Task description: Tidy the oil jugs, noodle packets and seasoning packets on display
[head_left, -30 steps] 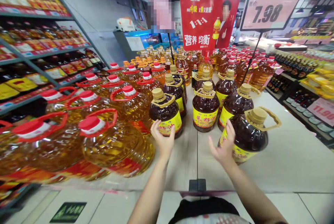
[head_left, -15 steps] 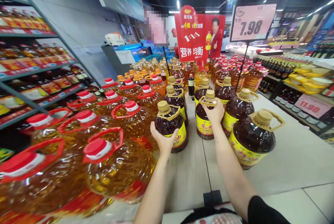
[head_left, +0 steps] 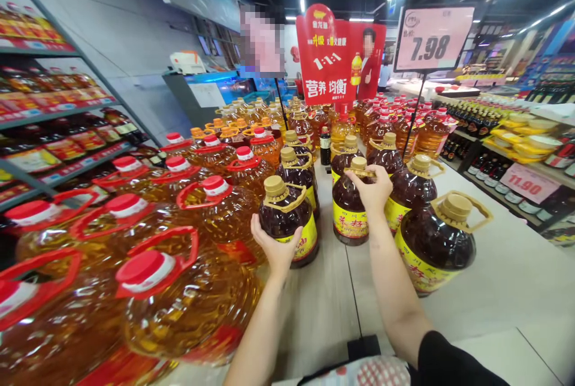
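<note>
Dark brown oil jugs with tan caps and yellow labels stand in rows on a pale display platform. My left hand cups the front of the nearest-left dark jug, fingers spread against its label. My right hand is closed on the tan handle of the dark jug behind it in the middle row. Another dark jug stands to the right of my right forearm.
Several golden oil jugs with red caps crowd the left side of the platform. Shelves of bottles line the far left. A red promotional sign and a 7.98 price sign stand behind the jugs. More shelves run along the right.
My right hand has left the jug at the right, reached forward and closed on the handle of the middle dark jug. My left hand stays against the left jug. The camera has moved closer.
</note>
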A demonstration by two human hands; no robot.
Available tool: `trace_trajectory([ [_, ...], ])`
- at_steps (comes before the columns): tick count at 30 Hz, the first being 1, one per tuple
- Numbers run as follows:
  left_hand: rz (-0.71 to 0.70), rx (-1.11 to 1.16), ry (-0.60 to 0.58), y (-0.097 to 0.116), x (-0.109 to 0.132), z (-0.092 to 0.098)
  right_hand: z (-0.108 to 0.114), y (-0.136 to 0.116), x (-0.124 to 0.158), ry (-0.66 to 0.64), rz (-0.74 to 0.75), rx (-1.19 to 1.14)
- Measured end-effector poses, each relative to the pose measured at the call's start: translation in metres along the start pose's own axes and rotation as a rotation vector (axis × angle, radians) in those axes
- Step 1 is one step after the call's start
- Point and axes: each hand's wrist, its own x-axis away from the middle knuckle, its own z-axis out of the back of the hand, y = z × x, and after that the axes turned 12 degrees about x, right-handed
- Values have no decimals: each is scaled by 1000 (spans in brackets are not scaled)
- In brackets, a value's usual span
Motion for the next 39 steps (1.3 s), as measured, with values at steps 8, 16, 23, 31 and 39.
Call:
trace_trajectory([
  [8, -20, 6, 6, -1, 0, 0, 4, 31, 10, 278, -215, -237],
  [16, -32, 2, 2, -1, 0, 0, -15, 11, 29, -70, 30, 142],
  [23, -25, 2, -10, 0, 0, 1, 8, 51, 35, -152, 96, 56],
  [31, -14, 18, -13, -3, 0, 1, -14, 55, 57, -64, -36, 150],
  [39, 160, 132, -111, -7, 6, 11, -19, 18, 84, 77, -24, 308],
])
